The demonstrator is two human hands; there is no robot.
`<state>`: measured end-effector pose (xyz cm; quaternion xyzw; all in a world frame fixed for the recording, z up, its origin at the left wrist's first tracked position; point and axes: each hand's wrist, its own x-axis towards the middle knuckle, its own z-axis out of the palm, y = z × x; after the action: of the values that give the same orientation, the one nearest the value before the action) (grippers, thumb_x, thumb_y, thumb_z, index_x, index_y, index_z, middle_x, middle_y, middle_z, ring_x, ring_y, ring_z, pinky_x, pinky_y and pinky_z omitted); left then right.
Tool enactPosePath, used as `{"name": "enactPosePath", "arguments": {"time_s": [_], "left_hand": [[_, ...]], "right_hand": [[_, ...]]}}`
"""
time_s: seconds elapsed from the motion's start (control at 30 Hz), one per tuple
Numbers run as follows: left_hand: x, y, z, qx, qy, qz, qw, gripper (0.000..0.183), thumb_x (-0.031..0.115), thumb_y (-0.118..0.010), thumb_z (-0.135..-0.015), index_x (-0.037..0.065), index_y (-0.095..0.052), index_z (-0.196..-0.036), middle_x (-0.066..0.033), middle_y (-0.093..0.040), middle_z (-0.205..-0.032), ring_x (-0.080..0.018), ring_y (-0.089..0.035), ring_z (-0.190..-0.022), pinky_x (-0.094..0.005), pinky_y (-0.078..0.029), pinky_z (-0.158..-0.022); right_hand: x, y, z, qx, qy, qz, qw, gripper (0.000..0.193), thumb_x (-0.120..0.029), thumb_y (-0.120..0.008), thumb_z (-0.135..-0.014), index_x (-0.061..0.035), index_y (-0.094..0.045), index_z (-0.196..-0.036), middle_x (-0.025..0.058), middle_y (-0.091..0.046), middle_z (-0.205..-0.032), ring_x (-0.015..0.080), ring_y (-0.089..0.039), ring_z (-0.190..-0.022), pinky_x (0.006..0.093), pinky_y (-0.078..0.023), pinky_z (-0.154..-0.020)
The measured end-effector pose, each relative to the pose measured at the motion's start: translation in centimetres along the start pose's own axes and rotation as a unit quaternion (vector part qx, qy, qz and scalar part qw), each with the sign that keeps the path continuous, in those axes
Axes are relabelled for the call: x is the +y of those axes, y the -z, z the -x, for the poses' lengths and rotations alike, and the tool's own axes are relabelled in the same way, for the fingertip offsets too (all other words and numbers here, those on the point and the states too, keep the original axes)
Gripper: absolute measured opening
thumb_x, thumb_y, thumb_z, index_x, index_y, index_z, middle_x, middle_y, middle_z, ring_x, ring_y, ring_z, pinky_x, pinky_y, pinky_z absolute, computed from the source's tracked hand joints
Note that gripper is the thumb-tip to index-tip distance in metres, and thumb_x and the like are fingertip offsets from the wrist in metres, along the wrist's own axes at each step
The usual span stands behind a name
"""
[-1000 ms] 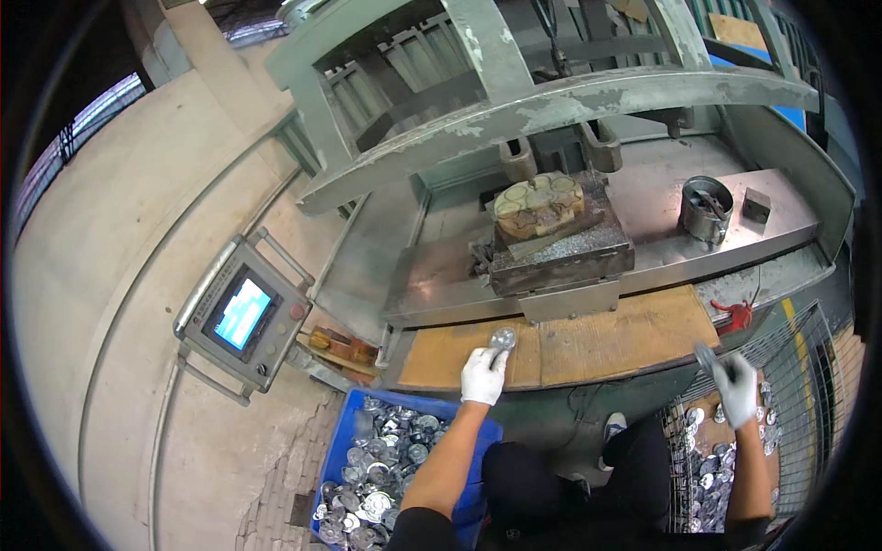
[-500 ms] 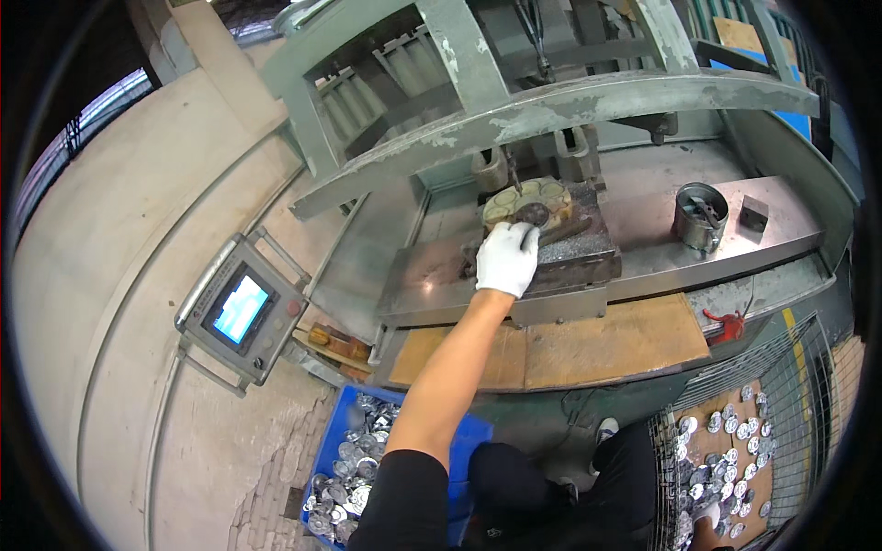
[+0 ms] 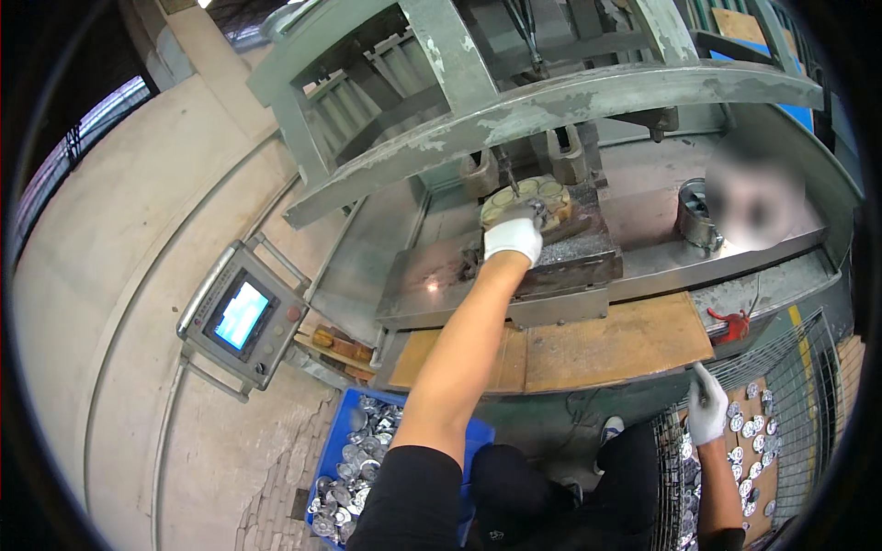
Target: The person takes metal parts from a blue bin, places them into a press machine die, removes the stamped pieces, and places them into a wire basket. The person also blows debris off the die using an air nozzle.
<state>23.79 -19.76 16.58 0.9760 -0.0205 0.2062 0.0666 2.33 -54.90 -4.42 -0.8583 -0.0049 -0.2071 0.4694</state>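
My left hand (image 3: 514, 239), in a white glove, reaches to the pale round fixture (image 3: 503, 204) under the machine. Its fingers close at a small grey round metal part (image 3: 537, 211) on the fixture's near side; the glove hides much of that part. My right hand (image 3: 707, 409), also gloved, is raised at the near left of the wire basket (image 3: 804, 413). Its fingers are bent together and point up, and whatever lies between them is too unclear to name. Several shiny round metal parts (image 3: 758, 427) lie in the basket.
The machine's green-grey frame (image 3: 570, 106) crosses above my left hand. A metal cup (image 3: 695, 220) stands on the steel bed at right, beside a blurred patch. A red-handled tool (image 3: 730, 324) lies near the board (image 3: 606, 344). A blue bin (image 3: 478, 436) and control panel (image 3: 241, 317) are left.
My right hand has risen out of the wire basket toward the board's right corner. My left hand has shifted slightly at the fixture, its fingers still at the round part.
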Motion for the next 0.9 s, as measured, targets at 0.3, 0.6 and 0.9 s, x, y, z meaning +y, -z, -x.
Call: {"name": "enactPosePath", "arguments": {"time_s": [0.3, 0.6, 0.9], "left_hand": [[-1.2, 0.3, 1.7, 0.044, -0.036, 0.023, 0.998, 0.027, 0.031, -0.057, -0.091, 0.01, -0.068, -0.103, -0.0199, -0.067, -0.101, -0.0397, -0.062, -0.096, -0.0486, -0.05, -0.083], [-10.5, 1.1, 17.0, 0.269, -0.014, 0.073, 0.96, 0.029, 0.021, -0.065, -0.089, 0.015, -0.063, -0.117, -0.0135, -0.061, -0.087, -0.0357, -0.062, -0.078, -0.0432, -0.052, -0.068], [-24.9, 2.6, 38.9, -0.064, 0.285, -0.032, 0.956, 0.028, 0.031, -0.067, -0.083, 0.013, -0.071, -0.104, -0.0195, -0.066, -0.101, -0.0368, -0.065, -0.093, -0.0441, -0.051, -0.085]], "right_hand": [[-3.3, -8.9, -8.1, 0.03, 0.152, -0.014, 0.988, 0.024, -0.002, -0.061, -0.087, -0.0026, -0.067, -0.11, 0.0183, -0.069, -0.095, 0.0315, -0.069, -0.085, 0.0349, -0.054, -0.074], [-0.5, -13.7, -10.1, 0.018, 0.033, -0.063, 0.997, 0.024, -0.004, -0.062, -0.087, -0.0016, -0.069, -0.109, 0.0138, -0.071, -0.096, 0.0191, -0.067, -0.08, 0.0294, -0.053, -0.078], [2.8, -13.9, -11.3, -0.04, 0.026, -0.069, 0.996, 0.028, -0.006, -0.061, -0.091, 0.002, -0.065, -0.117, 0.011, -0.07, -0.111, 0.0147, -0.065, -0.097, 0.0276, -0.049, -0.088]]}}
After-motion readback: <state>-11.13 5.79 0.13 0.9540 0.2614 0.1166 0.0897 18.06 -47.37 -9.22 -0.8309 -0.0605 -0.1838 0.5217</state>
